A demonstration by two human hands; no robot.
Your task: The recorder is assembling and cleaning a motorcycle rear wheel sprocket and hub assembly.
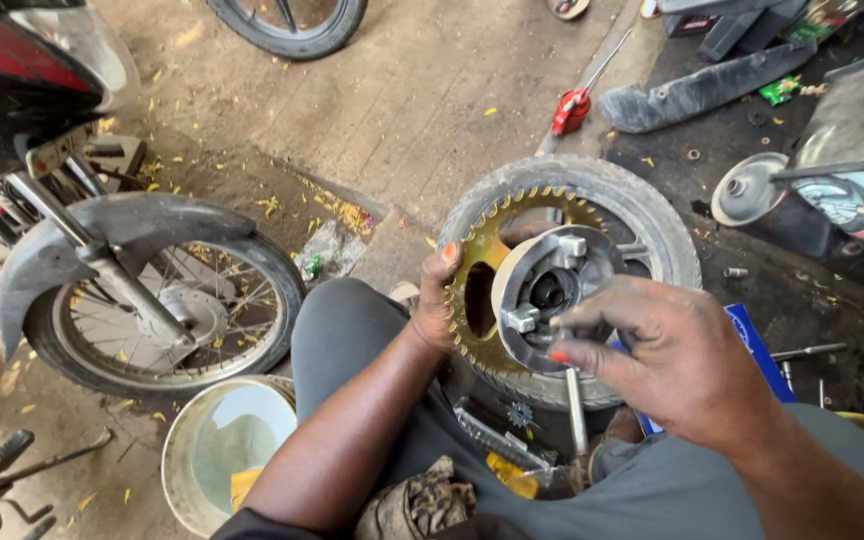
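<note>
Sprocket and hub held up over the lap, in front of a loose wheel.

Left hand [435, 312] clamps the gold sprocket [474, 300] at its 9 o'clock edge; right hand [677, 365] pinches the grey hub carrier [552, 290] at 4 o'clock, fingers closed. Best keep the sprocket steady, square to the hub, above the tyre [652, 215].

The sprocket [482, 300] is held between both hands, above a tyre [642, 215] lying on the floor [422, 90]. A motorcycle wheel [167, 310] stands left; a bucket [222, 450] sits before it.
</note>
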